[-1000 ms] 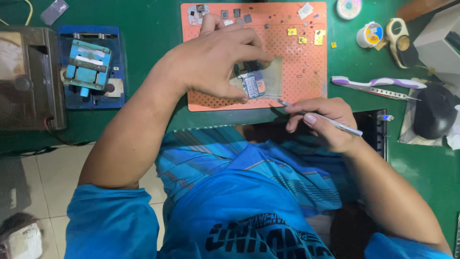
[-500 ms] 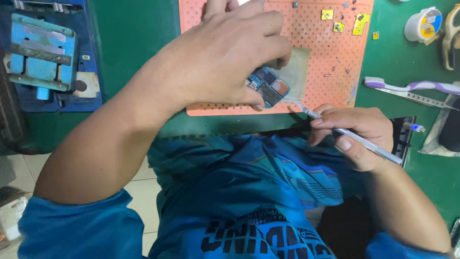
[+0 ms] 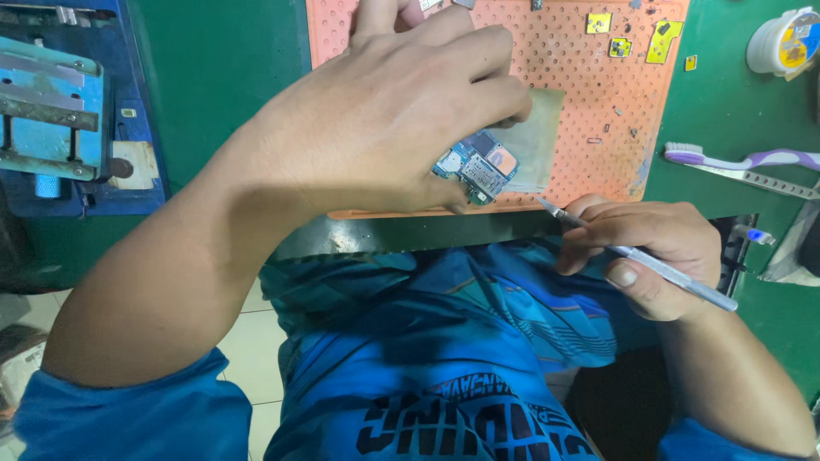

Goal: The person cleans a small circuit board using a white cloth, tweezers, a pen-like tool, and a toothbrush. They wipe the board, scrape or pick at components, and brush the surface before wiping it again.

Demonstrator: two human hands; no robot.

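My left hand (image 3: pixel 393 119) grips a small blue circuit board (image 3: pixel 475 166) between thumb and fingers, just above the near edge of an orange perforated work mat (image 3: pixel 598 102). A pale translucent sheet (image 3: pixel 534 141) lies under the board on the mat. My right hand (image 3: pixel 653 252) is closed around a thin metal tool (image 3: pixel 636 254), like a scalpel or tweezers. Its tip points up-left toward the board, a short way off it. Most of the board is hidden by my fingers.
A blue metal holder fixture (image 3: pixel 60 111) sits at the left on the green bench. Small yellow parts (image 3: pixel 632 38) lie on the mat's far side. A purple toothbrush (image 3: pixel 735 160), a tape roll (image 3: pixel 781 43) and a dark device (image 3: pixel 743 248) are at the right.
The view has drawn closer to the mat. My left hand has kept hold of the board, and my right hand with the tool stays just below and right of it.
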